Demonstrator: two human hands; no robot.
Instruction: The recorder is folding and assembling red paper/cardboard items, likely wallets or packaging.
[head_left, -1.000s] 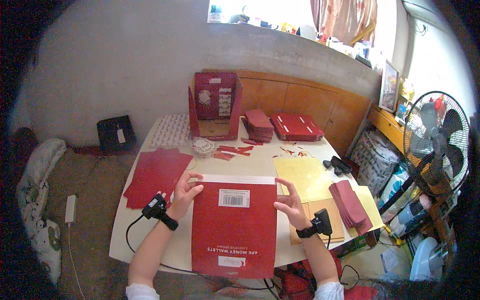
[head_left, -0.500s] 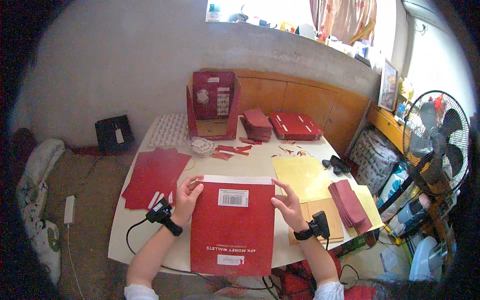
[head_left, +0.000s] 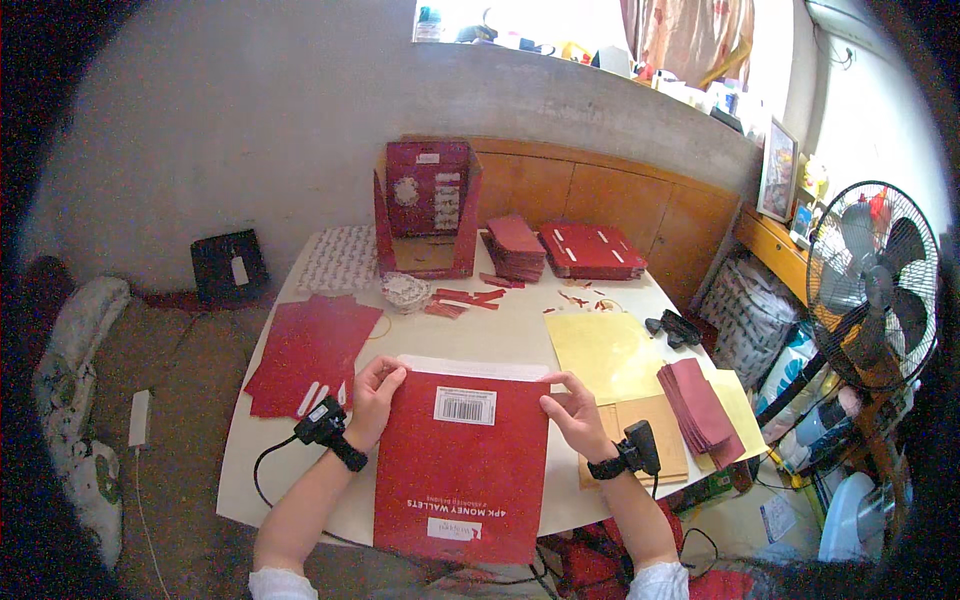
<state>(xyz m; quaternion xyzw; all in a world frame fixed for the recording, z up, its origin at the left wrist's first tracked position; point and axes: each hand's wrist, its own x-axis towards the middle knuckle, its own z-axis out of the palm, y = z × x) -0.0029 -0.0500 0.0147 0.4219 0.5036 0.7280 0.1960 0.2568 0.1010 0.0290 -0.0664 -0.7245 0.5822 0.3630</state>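
A flat red printed cardboard packet [head_left: 450, 455], with a white barcode label, extends over the table's near edge in front of me. A white strip [head_left: 475, 371] shows along its far edge. My left hand [head_left: 374, 398] pinches the far left corner between thumb and fingers. At the far right corner, my right hand [head_left: 578, 415] grips the edge the same way, thumb on top. Both wrists wear black straps with small cabled devices. Left of my left hand lie several loose red sheets [head_left: 310, 350] with white strips on them.
On the white table [head_left: 480, 335] stand an upright red box [head_left: 382, 225], stacked maroon pieces [head_left: 517, 250], a pile of red packets [head_left: 592, 250] and a bowl of white bits [head_left: 406, 292]. Yellow sheets [head_left: 600, 350] and maroon envelopes [head_left: 698, 410] lie right. A black fan [head_left: 870, 285] stands beyond.
The red packet has shifted slightly toward me, and its far edge now slants a little. Both hands keep their hold on the corners.
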